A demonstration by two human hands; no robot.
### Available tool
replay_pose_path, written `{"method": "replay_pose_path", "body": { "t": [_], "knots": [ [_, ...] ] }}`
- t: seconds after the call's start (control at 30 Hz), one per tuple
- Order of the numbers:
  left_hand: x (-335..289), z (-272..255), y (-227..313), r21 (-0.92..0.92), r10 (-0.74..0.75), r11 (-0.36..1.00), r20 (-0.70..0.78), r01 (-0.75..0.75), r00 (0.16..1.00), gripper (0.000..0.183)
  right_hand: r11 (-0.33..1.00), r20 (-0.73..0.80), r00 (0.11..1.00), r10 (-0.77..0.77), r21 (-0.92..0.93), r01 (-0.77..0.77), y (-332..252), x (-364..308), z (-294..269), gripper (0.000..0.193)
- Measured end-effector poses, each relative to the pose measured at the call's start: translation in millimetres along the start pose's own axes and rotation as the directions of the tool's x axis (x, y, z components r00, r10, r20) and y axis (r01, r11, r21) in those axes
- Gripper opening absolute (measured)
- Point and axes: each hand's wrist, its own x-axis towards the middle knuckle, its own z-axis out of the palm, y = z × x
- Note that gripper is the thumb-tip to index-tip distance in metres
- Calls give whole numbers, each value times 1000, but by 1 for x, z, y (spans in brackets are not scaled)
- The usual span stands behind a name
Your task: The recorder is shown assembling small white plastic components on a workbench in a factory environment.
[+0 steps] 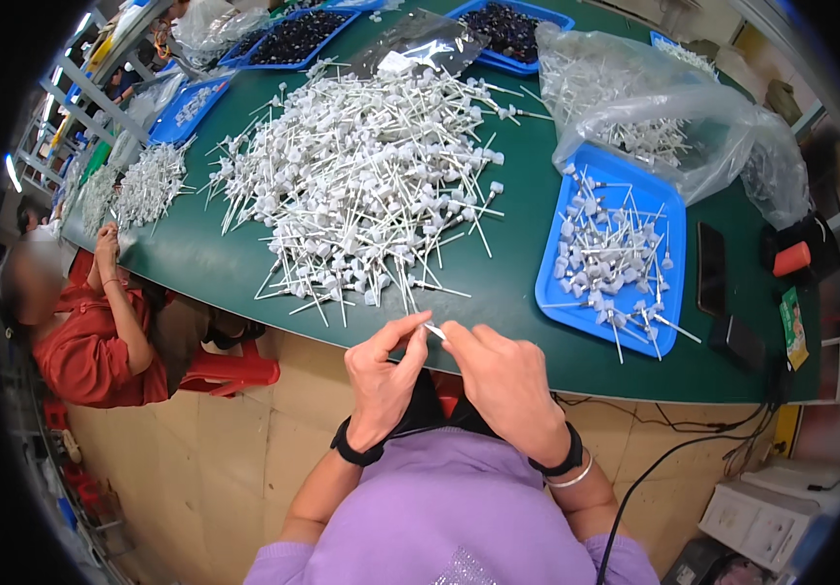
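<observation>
Close to the table's near edge, my left hand (387,370) and my right hand (506,382) meet, with thumbs and fingers pinched together. Between their fingertips is a small white piece (434,331), mostly covered; its exact kind is hard to make out. Just beyond my hands lies a large heap of small white-headed pieces with thin white stems (361,166). To the right, a blue tray (543,283) holds a smaller batch of similar pieces (610,239). Some of their stems stick out over its near rim.
A clear plastic bag (625,107) of similar pieces lies behind the tray. A black phone (710,268) and a dark box (738,341) rest to its right. Blue trays of dark parts (303,39) stand far back. At the left, a person in red (98,341) sits by another pile (152,183).
</observation>
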Motion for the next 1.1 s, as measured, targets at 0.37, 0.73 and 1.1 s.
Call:
{"method": "replay_pose_path", "body": {
  "t": [0.37, 0.73, 1.1],
  "knots": [
    [74, 53, 64, -131, 472, 881, 206, -454, 857, 46, 943, -201, 925, 322, 148, -297, 45, -41, -29, 17],
    [89, -18, -21, 575, 361, 601, 424, -555, 830, 23, 972, -94, 977, 192, 158, -176, 32, -24, -10, 16],
    [61, -23, -8, -250, -126, 934, 438, 256, 890, 25, 963, -128, 983, 132, 250, -97, 20, -10, -16, 20]
  ]
}}
